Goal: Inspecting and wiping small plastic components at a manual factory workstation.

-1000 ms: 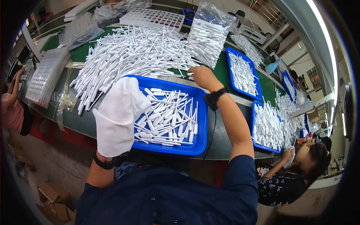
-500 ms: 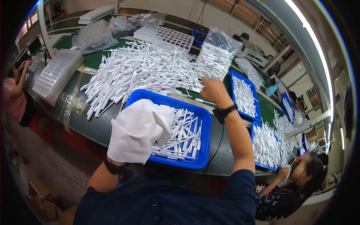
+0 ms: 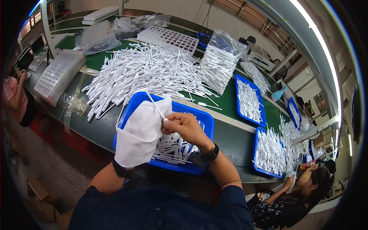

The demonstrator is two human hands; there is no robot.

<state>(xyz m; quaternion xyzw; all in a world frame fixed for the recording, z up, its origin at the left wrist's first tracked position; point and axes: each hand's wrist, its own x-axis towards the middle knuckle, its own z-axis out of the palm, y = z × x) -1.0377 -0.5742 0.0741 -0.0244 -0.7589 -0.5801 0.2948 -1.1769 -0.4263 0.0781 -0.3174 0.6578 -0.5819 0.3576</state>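
Note:
A white cloth [image 3: 140, 134] covers my left hand, which holds it up over the near blue tray [image 3: 207, 142]; the fingers are hidden under the fabric, and my left forearm [image 3: 107, 180] shows below. My right hand [image 3: 184, 128] pinches the thicker end of a white plastic pipette [image 3: 154, 105] between thumb and fingers. Its thin stem slants up and left, against the upper part of the cloth. Many similar white pipettes lie in the tray beneath both hands. Beyond the tray spreads a large loose pile of pipettes [image 3: 142, 73].
A clear bag of pipettes [image 3: 218, 63] stands right of the pile. More blue trays [image 3: 263, 122] filled with pipettes line the right. Clear plastic trays [image 3: 59, 76] are stacked at left; a white perforated tray [image 3: 168, 37] lies behind. A co-worker [image 3: 291, 199] sits at lower right.
My right hand has come back from the pile's right edge toward me and left, and now holds a pipette at the cloth. The cloth-covered left hand has turned slightly; the near tray has shifted left.

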